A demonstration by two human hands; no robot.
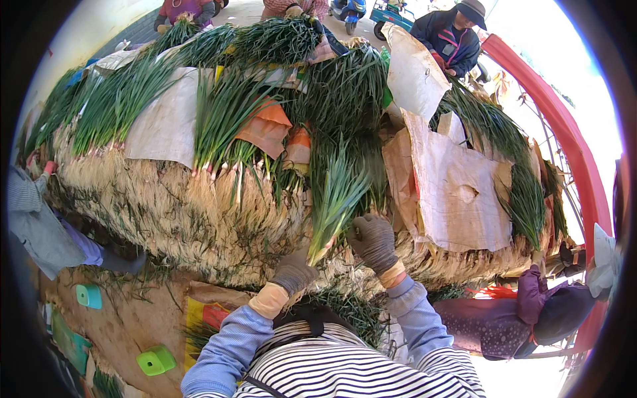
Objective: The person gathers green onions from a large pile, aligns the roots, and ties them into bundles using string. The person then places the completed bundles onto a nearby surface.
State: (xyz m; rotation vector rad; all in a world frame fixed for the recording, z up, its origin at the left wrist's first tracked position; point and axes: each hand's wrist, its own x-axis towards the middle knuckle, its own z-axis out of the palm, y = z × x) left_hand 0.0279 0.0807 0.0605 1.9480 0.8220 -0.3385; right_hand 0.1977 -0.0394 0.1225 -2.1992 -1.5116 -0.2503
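Note:
My left hand (294, 271), in a dark knit glove, grips the root end of a small bunch of green garlic (338, 199). Its leaves fan away from me over the heap. Close to the stems on the right is my gloved right hand (372, 241), fingers curled. Whether anything is pinched in them cannot be made out. Beyond both hands lies a long heap of green garlic with dry, pale roots (239, 234) facing me. Dark green leaves (348, 89) cover its top. Leaf scraps (353, 308) lie close to my body.
Woven sacks (458, 194) and an orange cloth (266, 127) drape the heap. People work at the left, the right (497, 318) and the far side (450, 40). A lime green stool (156, 360) and a turquoise stool (88, 296) stand on the ground at left.

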